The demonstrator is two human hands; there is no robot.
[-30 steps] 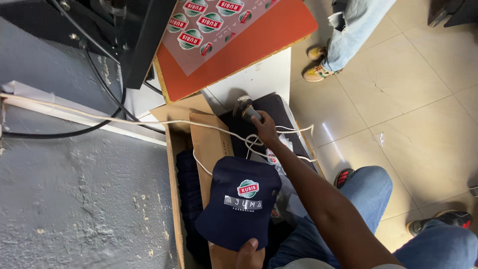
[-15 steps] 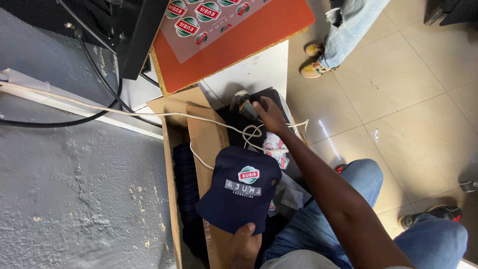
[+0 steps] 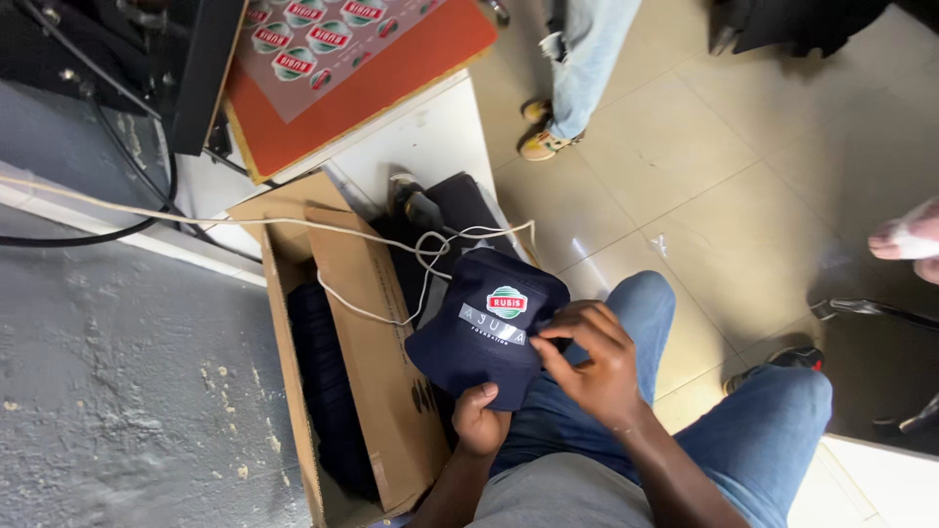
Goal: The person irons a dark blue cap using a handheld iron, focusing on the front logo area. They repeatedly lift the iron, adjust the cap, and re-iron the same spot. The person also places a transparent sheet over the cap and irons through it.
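At the frame's center, the left hand (image 3: 479, 422) gripped the cap (image 3: 486, 328) from below while the right hand (image 3: 590, 364), at its right edge, pinched the logo side.

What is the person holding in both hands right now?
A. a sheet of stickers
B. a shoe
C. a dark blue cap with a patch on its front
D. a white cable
C: the left hand grips the dark blue cap from below while the right hand pinches its side.

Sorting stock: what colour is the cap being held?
Navy blue cap, with a round red, white and green badge in front; head view.
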